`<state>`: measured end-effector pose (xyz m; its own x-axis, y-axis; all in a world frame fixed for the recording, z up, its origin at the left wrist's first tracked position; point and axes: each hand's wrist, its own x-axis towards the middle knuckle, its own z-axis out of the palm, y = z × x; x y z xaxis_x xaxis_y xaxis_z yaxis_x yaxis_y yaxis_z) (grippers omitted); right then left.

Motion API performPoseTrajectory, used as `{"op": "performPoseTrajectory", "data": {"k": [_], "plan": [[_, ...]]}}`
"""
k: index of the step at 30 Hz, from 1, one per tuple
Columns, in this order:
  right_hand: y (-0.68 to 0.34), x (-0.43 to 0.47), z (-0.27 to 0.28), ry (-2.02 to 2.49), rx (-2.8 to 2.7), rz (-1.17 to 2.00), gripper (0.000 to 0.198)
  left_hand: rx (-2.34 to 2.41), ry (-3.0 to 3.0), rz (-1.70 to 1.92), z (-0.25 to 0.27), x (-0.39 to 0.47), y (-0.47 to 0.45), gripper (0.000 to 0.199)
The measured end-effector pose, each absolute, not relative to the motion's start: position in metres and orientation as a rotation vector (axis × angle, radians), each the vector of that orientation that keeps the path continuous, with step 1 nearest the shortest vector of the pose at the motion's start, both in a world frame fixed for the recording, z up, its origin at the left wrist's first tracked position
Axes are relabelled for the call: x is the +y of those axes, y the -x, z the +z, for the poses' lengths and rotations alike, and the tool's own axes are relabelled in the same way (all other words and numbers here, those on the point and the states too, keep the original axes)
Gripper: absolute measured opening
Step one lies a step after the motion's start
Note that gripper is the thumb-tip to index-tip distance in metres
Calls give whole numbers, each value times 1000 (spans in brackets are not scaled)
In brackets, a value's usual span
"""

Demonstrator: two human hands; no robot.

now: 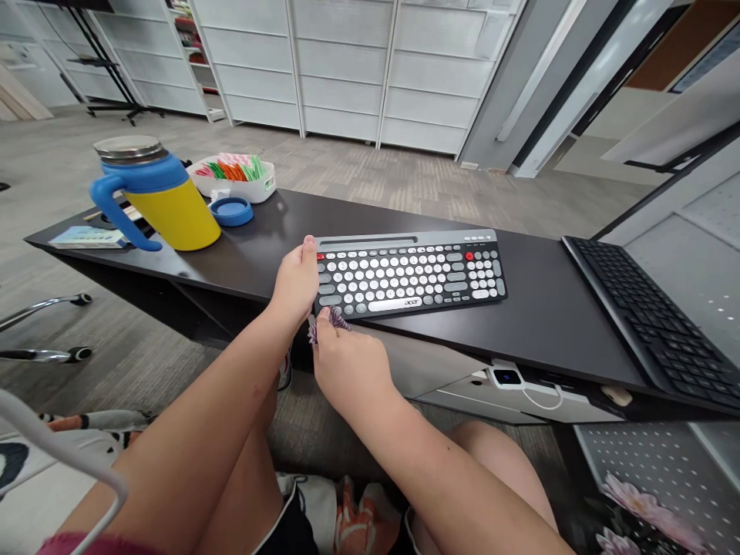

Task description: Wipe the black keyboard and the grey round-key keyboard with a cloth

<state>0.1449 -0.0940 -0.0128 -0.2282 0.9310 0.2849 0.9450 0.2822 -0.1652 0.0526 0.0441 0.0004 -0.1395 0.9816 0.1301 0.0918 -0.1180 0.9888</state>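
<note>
Keyboard runs rightward from both hands, held at its left end

In the upper left of the frame, a blue-and-yellow mug [179, 208] stands on the dark desk [537, 331], with a blue lid [231, 212] just beside it and a white basket [269, 185] behind.

Near the center, the person's left hand [296, 279] grips the left short end of the gray keyboard [398, 274], thumb at the upper corner; its other fingers are mostly hidden. Just below and to the right, the right hand [350, 362] pinches a striped cloth [335, 317] against the lower left corner, fingers drawn close together.

From both sets of fingers the keyboard reaches right, its long axis nearly level across the frame. The left hand is nearer the back edge, the right nearer the front.

At the right edge lies a black keyboard [659, 308], well apart from both hands.
</note>
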Motion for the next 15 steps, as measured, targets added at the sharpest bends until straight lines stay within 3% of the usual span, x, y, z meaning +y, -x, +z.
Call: {"op": "performPoseTrajectory", "data": {"k": [15], "plan": [[-151, -95, -7, 1719, -2318, 73, 55, 1280, -1319, 1350, -6, 48, -50, 57]]}}
